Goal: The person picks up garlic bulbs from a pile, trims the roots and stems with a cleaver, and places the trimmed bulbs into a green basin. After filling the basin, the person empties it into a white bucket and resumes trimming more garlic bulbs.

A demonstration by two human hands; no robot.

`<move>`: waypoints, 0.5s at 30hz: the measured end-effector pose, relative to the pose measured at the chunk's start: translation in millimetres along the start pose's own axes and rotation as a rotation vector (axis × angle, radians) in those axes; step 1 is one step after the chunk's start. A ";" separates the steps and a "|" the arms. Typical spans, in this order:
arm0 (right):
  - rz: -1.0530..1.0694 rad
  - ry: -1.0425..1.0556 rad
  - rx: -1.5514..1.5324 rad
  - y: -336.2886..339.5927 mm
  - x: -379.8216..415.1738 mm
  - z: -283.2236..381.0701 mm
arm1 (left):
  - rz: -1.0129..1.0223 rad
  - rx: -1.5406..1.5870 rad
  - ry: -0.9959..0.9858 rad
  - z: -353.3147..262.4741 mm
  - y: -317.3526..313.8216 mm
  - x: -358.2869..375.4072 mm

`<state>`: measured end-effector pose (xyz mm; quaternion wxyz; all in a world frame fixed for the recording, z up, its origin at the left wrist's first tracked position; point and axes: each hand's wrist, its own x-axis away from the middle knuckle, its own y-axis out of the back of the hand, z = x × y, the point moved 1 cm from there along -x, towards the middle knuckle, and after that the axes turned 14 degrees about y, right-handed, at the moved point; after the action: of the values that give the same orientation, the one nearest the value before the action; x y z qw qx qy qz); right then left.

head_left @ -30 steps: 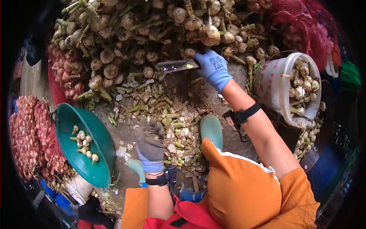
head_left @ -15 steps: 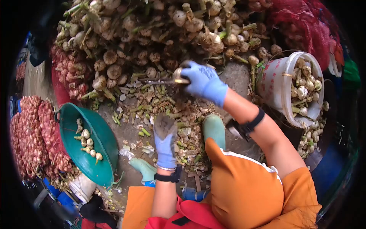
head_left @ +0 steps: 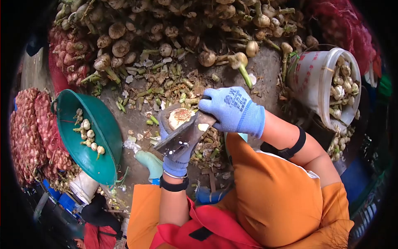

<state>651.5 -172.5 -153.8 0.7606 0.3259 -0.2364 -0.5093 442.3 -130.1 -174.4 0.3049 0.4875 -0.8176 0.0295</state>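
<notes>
My left hand point(head_left: 177, 162), in a blue glove with a grey palm, is closed round a garlic bulb point(head_left: 179, 118), its browned root side facing up. My right hand point(head_left: 232, 108), gloved alike, grips a knife point(head_left: 179, 137) with a broad dark blade. The blade lies across the bulb's near side and hides part of it and most of my left fingers. White bits stick to the blade. Beyond my hands is a large heap of garlic bulbs point(head_left: 120, 48) with stems. Cut stems and skins point(head_left: 166, 89) litter the floor below.
At the left, a green basin point(head_left: 105, 164) holds several trimmed bulbs. A tilted white bucket point(head_left: 304, 79) of garlic lies at the right. Red mesh sacks point(head_left: 28, 137) of garlic stand at far left, another red mesh sack point(head_left: 348, 31) at upper right. Another person's red sleeve point(head_left: 97, 236) shows lower left.
My right hand has come down and nearer with the knife. The bulb that was beside my right hand is now in my left hand, which was empty. The view has shifted slightly.
</notes>
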 end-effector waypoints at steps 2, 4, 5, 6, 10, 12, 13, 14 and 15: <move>-0.051 -0.001 0.005 -4.6 -1.0 -2.1 | -0.033 -0.216 -0.106 6.2 4.6 1.4; -0.043 -0.034 0.012 -4.5 -0.7 -5.8 | 0.071 -0.132 -0.035 17.7 7.4 5.8; -0.104 -0.018 0.002 -12.4 0.1 -11.7 | 0.041 -0.263 0.056 9.5 6.7 6.0; -0.100 -0.018 0.000 -21.3 0.2 -19.0 | 0.040 -0.261 0.059 0.0 7.3 9.5; -0.125 -0.530 -0.090 -39.8 17.7 -90.2 | 0.251 -0.078 -0.107 -39.1 -2.3 31.8; -0.305 -0.572 -0.704 -30.8 10.7 -68.2 | 0.021 -0.211 -0.190 -29.9 -8.1 20.6; -0.269 -0.535 -0.832 -33.1 6.6 -54.6 | 0.172 0.154 0.005 -33.0 -15.3 15.0; -0.224 -0.495 -0.952 -28.3 -0.9 -41.6 | 0.043 -0.441 -0.351 -31.6 -9.1 -2.0; -0.268 -0.446 -1.042 -33.8 -5.3 -39.4 | 0.155 -0.160 -0.108 -7.9 -12.5 -3.6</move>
<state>655.8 -166.7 -205.5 0.6814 -0.1796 -0.0657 -0.7065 457.5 -131.1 -173.0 0.2950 0.3979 -0.8678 -0.0387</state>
